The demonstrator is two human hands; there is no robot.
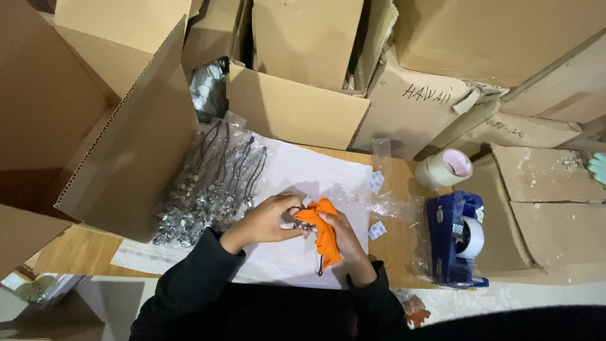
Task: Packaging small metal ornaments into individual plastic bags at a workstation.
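One orange cloth (325, 230) between two hands, left hand (268, 221) and right hand (344, 237)

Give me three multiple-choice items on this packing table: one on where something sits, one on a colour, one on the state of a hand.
1. Where does the blue tape dispenser sit relative to the hands?
A. To the person's right, on the wooden table
B. Inside a cardboard box
C. On the pile of keychains

2. What colour is the cloth in the hands?
A. Green
B. Orange
C. White

3. What is the right hand doing?
A. Resting flat on the table
B. Gripping the cloth
C. Holding the roll of tape

Answers:
1 A, the dispenser stands right of both hands on the bare wood.
2 B, the cloth is bright orange against the white paper sheet.
3 B, the right hand's fingers close around the cloth, while the left hand pinches at its top, where a small dark piece shows.
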